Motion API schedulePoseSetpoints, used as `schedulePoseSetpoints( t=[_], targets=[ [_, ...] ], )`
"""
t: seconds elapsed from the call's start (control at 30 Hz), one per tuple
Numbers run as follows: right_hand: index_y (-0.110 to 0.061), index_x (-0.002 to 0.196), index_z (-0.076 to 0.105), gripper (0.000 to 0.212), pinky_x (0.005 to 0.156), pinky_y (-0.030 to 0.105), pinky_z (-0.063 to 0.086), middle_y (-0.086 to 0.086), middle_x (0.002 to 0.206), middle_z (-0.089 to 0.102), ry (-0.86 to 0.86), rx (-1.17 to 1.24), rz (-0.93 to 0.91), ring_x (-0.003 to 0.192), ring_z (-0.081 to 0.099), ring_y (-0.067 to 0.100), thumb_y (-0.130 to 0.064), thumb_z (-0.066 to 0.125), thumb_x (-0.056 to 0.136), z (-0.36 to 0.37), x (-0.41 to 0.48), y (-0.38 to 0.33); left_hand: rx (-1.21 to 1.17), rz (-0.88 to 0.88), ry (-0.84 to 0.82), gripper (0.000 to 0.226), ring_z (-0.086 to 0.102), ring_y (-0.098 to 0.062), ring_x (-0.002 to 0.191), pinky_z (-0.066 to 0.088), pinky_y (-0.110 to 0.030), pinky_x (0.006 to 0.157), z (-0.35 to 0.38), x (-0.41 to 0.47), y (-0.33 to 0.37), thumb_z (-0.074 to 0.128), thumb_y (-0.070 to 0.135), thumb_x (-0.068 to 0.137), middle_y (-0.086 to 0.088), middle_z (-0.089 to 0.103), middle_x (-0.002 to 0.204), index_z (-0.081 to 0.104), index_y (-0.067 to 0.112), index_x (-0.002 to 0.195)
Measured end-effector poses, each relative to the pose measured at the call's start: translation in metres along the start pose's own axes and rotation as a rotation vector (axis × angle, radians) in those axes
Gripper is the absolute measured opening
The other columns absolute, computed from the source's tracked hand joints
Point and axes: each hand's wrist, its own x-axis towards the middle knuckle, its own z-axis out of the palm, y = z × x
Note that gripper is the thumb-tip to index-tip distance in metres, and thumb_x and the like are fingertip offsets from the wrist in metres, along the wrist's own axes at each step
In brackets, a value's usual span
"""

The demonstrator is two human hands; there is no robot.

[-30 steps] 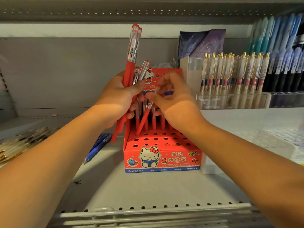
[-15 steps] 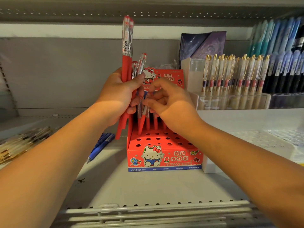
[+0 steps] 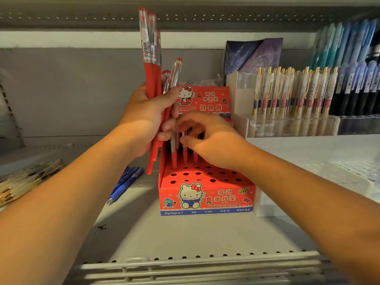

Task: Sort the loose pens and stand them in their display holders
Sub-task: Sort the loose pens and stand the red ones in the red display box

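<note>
The left hand [image 3: 144, 118] grips a bunch of red pens [image 3: 152, 79] upright, just left of the red holder [image 3: 205, 198] on the shelf [image 3: 185, 233]. The right hand [image 3: 213, 140] pinches one pen [image 3: 185, 155] standing in the holder's far row. Left of the holder lie blue pens [image 3: 125, 182].

A pale grey shelf [image 3: 185, 233] is seen, with a row of small holes punched along its near edge and a white barred rail [image 3: 205, 266] fixed at that edge. A dark smudge [image 3: 100, 227] is marked on the shelf surface at near left. The far side is closed by a plain grey back panel [image 3: 72, 89], and a slotted upright [image 3: 8, 108] is set at the far left. Overhead, the underside of an upper shelf [image 3: 82, 17] is pierced with lines of holes. Towards the far right, dark purple packets [image 3: 257, 56] are stood before the back panel, and a white raised platform [image 3: 308, 149] is placed on the shelf's right part.
</note>
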Motion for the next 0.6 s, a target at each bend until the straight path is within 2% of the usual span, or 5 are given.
schedulePoseSetpoints(
  t=[0.07, 0.17, 0.3, 0.43, 0.6],
  targets=[
    [-0.019, 0.104, 0.063, 0.027, 0.064, 0.021, 0.053, -0.003, 0.091, 0.066, 0.080, 0.124, 0.025, 0.068, 0.059, 0.001, 0.003, 0.060, 0.088, -0.004, 0.001, -0.004, 0.001, -0.027, -0.035, 0.028, 0.032, -0.011, 0.035, 0.026, -0.014, 0.036, 0.000, -0.001, -0.002, 0.056, 0.017, 0.099, -0.003, 0.052, 0.057, 0.052, -0.001, 0.119],
    [-0.018, 0.108, 0.060, 0.025, 0.053, 0.031, 0.053, -0.001, 0.085, 0.067, 0.167, 0.392, 0.136, 0.070, 0.065, 0.009, -0.001, 0.059, 0.090, -0.013, 0.004, -0.011, 0.030, -0.063, -0.130, 0.014, 0.033, -0.012, 0.036, 0.027, -0.015, 0.036, 0.000, -0.005, -0.003, 0.055, 0.017, 0.099, -0.005, 0.053, 0.060, 0.057, 0.007, 0.109],
    [-0.012, 0.107, 0.060, 0.013, 0.053, 0.027, 0.048, 0.002, 0.080, 0.070, 0.192, 0.651, 0.155, 0.071, 0.068, 0.018, -0.012, 0.061, 0.094, -0.025, 0.004, -0.015, 0.093, -0.108, -0.278, 0.008, 0.034, -0.011, 0.037, 0.028, -0.016, 0.036, 0.002, -0.009, -0.005, 0.056, 0.018, 0.099, -0.008, 0.055, 0.065, 0.056, 0.011, 0.096],
    [-0.015, 0.095, 0.062, 0.003, 0.055, 0.023, 0.048, 0.002, 0.081, 0.067, 0.230, 0.714, 0.176, 0.072, 0.066, 0.013, -0.014, 0.064, 0.093, -0.029, 0.004, -0.015, 0.106, -0.115, -0.360, 0.014, 0.035, -0.012, 0.038, 0.030, -0.017, 0.035, 0.003, -0.011, -0.005, 0.056, 0.021, 0.098, -0.011, 0.056, 0.068, 0.052, 0.009, 0.091],
    [-0.012, 0.090, 0.063, 0.004, 0.059, 0.019, 0.049, -0.001, 0.077, 0.069, 0.288, 0.733, 0.190, 0.068, 0.066, 0.010, -0.012, 0.062, 0.094, -0.029, 0.005, -0.015, 0.176, -0.107, -0.336, 0.024, 0.046, -0.018, 0.035, 0.041, -0.024, 0.036, 0.004, -0.012, -0.002, 0.054, 0.025, 0.099, -0.007, 0.062, 0.060, 0.055, 0.004, 0.089]
  ],
)
